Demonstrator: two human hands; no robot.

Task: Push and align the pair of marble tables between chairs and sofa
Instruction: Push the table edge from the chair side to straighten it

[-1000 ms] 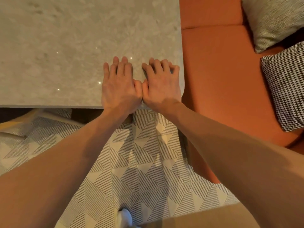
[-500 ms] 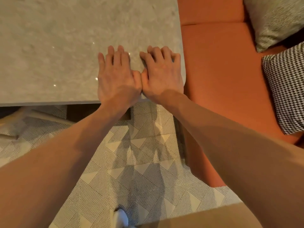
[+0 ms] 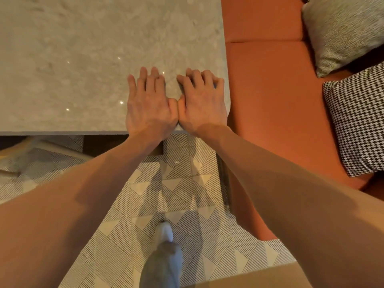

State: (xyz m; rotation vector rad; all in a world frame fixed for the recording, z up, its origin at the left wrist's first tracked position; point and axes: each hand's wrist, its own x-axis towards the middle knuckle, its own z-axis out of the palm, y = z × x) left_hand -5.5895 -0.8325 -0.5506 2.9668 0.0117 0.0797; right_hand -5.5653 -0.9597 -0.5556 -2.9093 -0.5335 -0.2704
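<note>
I have both palms pressed flat on the marble table (image 3: 83,59) at its near right corner, thumbs touching: left hand (image 3: 148,104) with straight fingers, right hand (image 3: 202,104) with fingers slightly bent over the right edge, neither grasping anything. The table's right edge sits just beside the orange sofa (image 3: 270,100). Since half a second ago, my foot (image 3: 164,256) has stepped forward on the patterned rug (image 3: 187,194).

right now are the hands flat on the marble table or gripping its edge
Flat: left hand and right hand lie palms down on the marble table, fingers on top.
</note>
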